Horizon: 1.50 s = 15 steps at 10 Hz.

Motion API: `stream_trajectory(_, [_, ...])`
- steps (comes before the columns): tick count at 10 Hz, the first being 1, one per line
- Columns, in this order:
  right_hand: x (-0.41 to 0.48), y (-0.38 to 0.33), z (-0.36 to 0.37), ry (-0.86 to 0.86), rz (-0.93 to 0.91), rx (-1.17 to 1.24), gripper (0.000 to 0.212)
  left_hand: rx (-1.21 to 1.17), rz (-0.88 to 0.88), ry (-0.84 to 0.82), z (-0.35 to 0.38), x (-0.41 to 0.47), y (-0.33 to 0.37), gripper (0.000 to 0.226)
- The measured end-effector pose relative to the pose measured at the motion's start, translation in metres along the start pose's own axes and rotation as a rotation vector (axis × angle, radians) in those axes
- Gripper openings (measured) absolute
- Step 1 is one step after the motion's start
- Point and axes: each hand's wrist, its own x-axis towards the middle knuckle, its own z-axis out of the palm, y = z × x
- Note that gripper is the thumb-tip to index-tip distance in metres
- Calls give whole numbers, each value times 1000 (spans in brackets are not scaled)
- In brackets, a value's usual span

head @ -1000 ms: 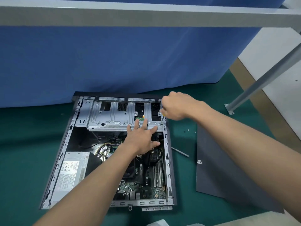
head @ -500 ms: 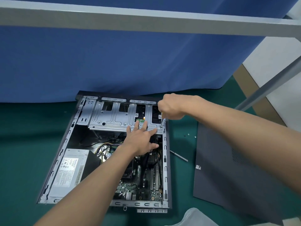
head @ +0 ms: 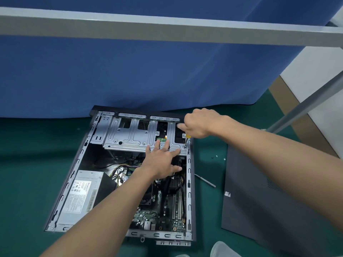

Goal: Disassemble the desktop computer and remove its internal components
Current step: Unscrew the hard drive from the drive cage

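Note:
An open desktop computer case (head: 189,184) lies flat on the green mat. A silver metal drive cage (head: 130,138) spans its far end. My left hand (head: 161,164) rests flat on the cage's near edge, fingers spread. My right hand (head: 198,123) grips a small screwdriver (head: 186,140) with a yellow handle, its tip standing on a screw at the cage's right corner. Inside the case lie a grey power supply (head: 81,193) at the left and the motherboard (head: 167,210) at the right, partly hidden by my left forearm.
The removed dark side panel (head: 259,210) lies right of the case. A thin metal tool (head: 205,180) and a few loose screws (head: 217,156) lie on the mat between them. A blue curtain (head: 130,71) hangs behind; a grey frame bar (head: 167,28) crosses overhead.
My view has shifted slightly. Both hands stay in place, the right one still holding the screwdriver on the corner screw.

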Motion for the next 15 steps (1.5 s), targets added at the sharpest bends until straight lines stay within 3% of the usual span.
stream_trajectory(3, [-2, 0, -6, 1, -125, 113, 21, 5, 1, 2, 0, 0, 0, 70])
stream_trajectory(5, [-4, -2, 7, 120, 57, -26, 48, 8, 3, 4, 1, 0, 0, 70])
stream_trajectory(7, [-6, -1, -3, 37, -72, 37, 13, 12, 7, 18, 2, 1, -1, 71])
stream_trajectory(8, [-8, -2, -3, -32, -86, 96, 20, 8, 4, 21, 3, 1, -1, 70])
stream_trajectory(9, [-8, -5, 4, 36, 20, -7, 43, 12, 4, 18, 3, 2, -1, 71])
stream_trajectory(10, [-7, -6, 2, 52, 93, -70, 51, 4, 1, 20, 3, 2, -1, 71])
stream_trajectory(11, [-7, -6, 1, 55, 54, -11, 23, 8, 2, 24, 4, 2, -1, 71])
stream_trajectory(12, [-6, -5, -3, 58, 5, 46, 12, 7, 2, 26, 4, 2, -1, 71])
stream_trajectory(13, [-6, -2, -2, -10, -21, 127, 13, 5, 1, 25, 4, 1, -1, 70])
stream_trajectory(14, [-7, -1, 3, 49, 65, 34, 38, 4, -2, 19, 4, 2, -1, 71])
stream_trajectory(15, [-5, -1, 3, 78, 90, -11, 41, 0, -1, 24, 4, 2, -1, 71])
